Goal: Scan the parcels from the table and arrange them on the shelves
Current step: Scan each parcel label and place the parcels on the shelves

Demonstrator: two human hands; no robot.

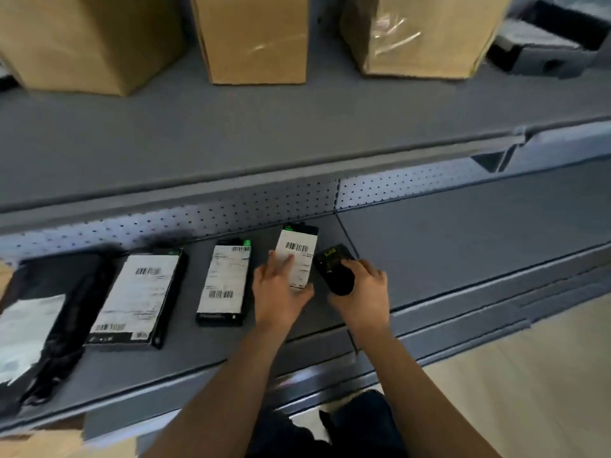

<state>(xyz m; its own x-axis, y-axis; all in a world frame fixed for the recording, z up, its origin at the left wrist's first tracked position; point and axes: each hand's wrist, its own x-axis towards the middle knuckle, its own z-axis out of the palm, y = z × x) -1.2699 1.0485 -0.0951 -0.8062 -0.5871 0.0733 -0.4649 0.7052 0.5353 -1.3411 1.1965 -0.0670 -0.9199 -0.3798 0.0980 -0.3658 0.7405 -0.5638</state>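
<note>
The left hand (281, 292) rested on a small black boxed parcel with a white barcode label (299, 246), which lay flat on the grey metal lower shelf (446, 246), its far end near the perforated grey back panel (231, 213). The fingers lay fairly straight across the label, and the thumb sat against the parcel's near end. Just beside it, the right hand (363, 292) curled its fingers round a black handheld scanner (334, 262), holding it close to the parcel's right edge. To the left on the same shelf lay a narrow black labelled box (228, 276), a wider black labelled box (139, 295) and a black plastic mailer bag (56, 292). Three brown cardboard cartons (258, 38) stood on the grey upper shelf (231, 137).
</note>
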